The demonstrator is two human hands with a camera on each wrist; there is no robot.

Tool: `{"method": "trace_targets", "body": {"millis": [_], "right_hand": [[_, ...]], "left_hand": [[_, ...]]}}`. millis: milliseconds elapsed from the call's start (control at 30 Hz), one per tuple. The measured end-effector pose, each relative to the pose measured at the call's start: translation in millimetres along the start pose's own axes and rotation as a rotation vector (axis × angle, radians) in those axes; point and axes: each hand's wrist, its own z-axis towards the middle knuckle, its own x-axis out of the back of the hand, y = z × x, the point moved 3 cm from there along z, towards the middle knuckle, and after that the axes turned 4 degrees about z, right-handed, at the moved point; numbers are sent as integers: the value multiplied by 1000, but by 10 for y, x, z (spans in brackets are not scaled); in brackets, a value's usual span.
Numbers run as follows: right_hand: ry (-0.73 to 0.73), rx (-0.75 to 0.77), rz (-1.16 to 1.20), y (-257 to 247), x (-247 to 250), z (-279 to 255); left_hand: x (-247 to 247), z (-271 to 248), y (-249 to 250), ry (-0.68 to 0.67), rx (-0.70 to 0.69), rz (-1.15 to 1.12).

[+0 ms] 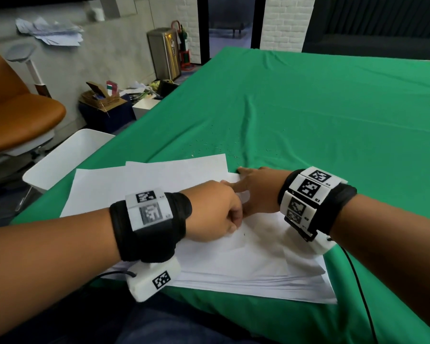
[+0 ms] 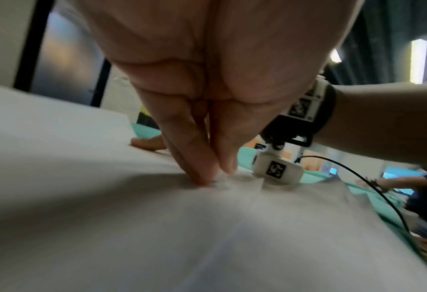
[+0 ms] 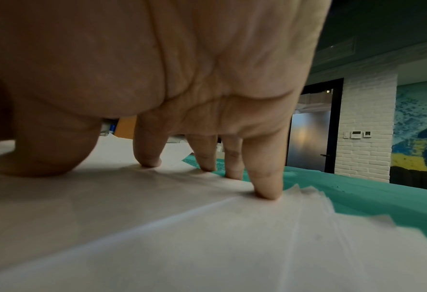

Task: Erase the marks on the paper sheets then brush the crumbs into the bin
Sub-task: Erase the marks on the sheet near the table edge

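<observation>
A fanned stack of white paper sheets [image 1: 233, 264] lies on the green cloth at the near table edge. My left hand [image 1: 219, 212] is curled over the top sheet. In the left wrist view its thumb and fingers [image 2: 197, 168] are pinched tight with their tips on the paper [image 2: 157, 227], as around a small eraser that they hide. Just right of it, my right hand [image 1: 256, 189] is spread, its fingertips [image 3: 267, 189] pressing the sheets [image 3: 182, 237] flat near their far right edge. Eraser crumbs [image 1: 209, 145] are scattered on the cloth beyond the sheets.
A white bin [image 1: 67, 155] stands below the table's left edge, beside the sheets. The green cloth [image 1: 308, 108] stretches far and to the right. An orange chair [image 1: 18, 115] and boxes of clutter [image 1: 104, 100] stand on the floor at the left. A black cable [image 1: 358, 281] trails from my right wrist.
</observation>
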Motion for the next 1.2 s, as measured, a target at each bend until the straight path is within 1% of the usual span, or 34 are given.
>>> {"method": "trace_targets", "body": {"millis": [100, 200, 233, 267, 333, 367, 400, 500, 567, 633, 667, 700, 733, 767, 800, 833, 867, 900, 933, 1000, 1067, 1133, 1167, 1200], "right_hand": [[-2, -5, 15, 21, -22, 35], [-4, -7, 22, 29, -26, 35], [-3, -5, 22, 28, -25, 38], [3, 2, 24, 26, -27, 49], [13, 20, 24, 14, -41, 87], [9, 26, 14, 9, -47, 102], [6, 27, 4, 11, -52, 113], [2, 0, -4, 35, -50, 93], [-4, -8, -8, 29, -36, 54], [-9, -11, 13, 28, -31, 34], [-13, -13, 20, 24, -30, 26], [-18, -18, 20, 24, -38, 21], [-18, -22, 21, 25, -47, 13], [-17, -29, 21, 27, -58, -3], [-8, -34, 22, 27, -66, -23], [13, -36, 11, 27, -68, -38], [46, -30, -14, 19, -59, -53], [84, -17, -42, 5, -43, -65], [122, 0, -58, -16, -18, -87], [189, 39, -44, -51, 24, -139], [250, 68, -24, -89, 45, -227], [397, 144, 31, -146, 76, -360], [491, 209, 136, -184, 101, -432], [570, 268, 306, -231, 137, -502]], "left_hand": [[-55, -54, 70, -48, -41, -2], [-59, -72, 35, -143, -1, -161], [-56, -57, 14, -156, 19, -202], [-33, -25, -6, -124, 34, -198], [23, 46, -62, 11, 61, -126], [33, 65, -77, 51, 73, -111], [28, 70, -75, 60, 74, -106], [-64, 14, 5, -8, 17, -92], [-123, -57, 38, -82, 1, -148], [-124, -98, -20, -124, 36, -307], [-83, -99, -85, -88, 79, -404], [-22, -94, -184, 0, 132, -513], [54, -99, -308, 122, 192, -655], [129, -124, -447, 243, 254, -836], [183, -160, -587, 333, 307, -1044], [194, -198, -720, 382, 336, -1254], [167, -233, -834, 391, 336, -1448], [106, -257, -914, 371, 320, -1610], [22, -269, -962, 340, 298, -1729], [-164, -269, -982, 303, 272, -1838], [-285, -256, -993, 328, 255, -1855], [-294, -236, -1014, 320, 242, -1876], [-289, -232, -1036, 300, 245, -1907], [-282, -231, -1061, 282, 253, -1948]]}}
